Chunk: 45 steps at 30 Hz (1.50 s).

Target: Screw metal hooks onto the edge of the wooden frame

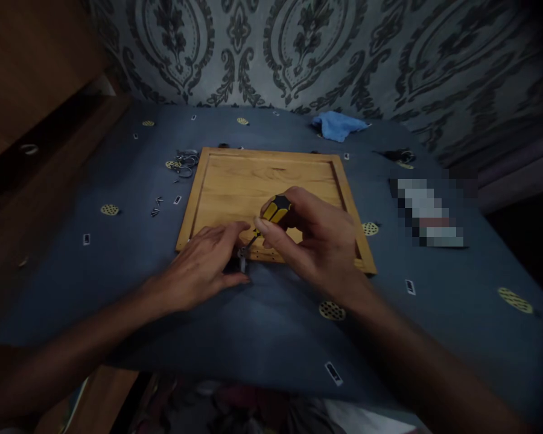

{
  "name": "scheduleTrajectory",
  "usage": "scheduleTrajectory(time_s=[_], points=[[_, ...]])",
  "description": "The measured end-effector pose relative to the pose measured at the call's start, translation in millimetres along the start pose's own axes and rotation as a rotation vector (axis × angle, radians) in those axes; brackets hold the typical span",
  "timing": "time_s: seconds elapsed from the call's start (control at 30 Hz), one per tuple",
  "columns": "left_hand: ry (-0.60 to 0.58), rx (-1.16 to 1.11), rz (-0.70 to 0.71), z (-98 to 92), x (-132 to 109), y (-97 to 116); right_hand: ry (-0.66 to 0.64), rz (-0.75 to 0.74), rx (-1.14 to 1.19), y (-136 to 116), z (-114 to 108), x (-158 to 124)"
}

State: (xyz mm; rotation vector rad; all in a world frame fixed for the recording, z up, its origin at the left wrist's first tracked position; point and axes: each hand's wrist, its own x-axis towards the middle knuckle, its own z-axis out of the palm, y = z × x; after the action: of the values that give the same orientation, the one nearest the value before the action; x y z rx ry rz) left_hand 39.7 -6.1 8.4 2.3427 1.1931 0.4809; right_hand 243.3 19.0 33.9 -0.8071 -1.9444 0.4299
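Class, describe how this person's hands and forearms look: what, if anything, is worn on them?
The left hand and right hand wear no gloves. The left forearm and right forearm are bare where they show clearly, with no sleeve, watch or bracelet visible. No ring shows, though some fingers are hidden. Dimness hides finer markings.
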Motion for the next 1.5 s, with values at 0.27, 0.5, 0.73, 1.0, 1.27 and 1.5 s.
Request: scheduleTrajectory(time_s=[0.27, 0.5, 0.73, 1.0, 1.27, 1.5], points=[[-0.003, -0.024, -0.035, 0.1, -1, 0, 0.113, 0.147, 0.127, -4, 1, -3], [0.0, -0.042, -0.051, 0.8, -1, -2, 0.099, 0.136, 0.134, -6, 0, -3], [0.013, -0.035, -0.047, 1.1, -1, -2, 0.083, 0.133, 0.15, -2, 4, -5], [0.011, -0.019, -0.041, 0.8, -1, -2, 0.063, 0.172, 0.219, -1, 5, -5], [-0.011, -0.053, -0.054, -1.1, 0, -1, -0.076, 0.217, 0.332, -6, -6, 5], [-0.002, -0.06, -0.061, 0.0, 0, -2, 0.006, 0.207, 0.252, -8, -5, 1]])
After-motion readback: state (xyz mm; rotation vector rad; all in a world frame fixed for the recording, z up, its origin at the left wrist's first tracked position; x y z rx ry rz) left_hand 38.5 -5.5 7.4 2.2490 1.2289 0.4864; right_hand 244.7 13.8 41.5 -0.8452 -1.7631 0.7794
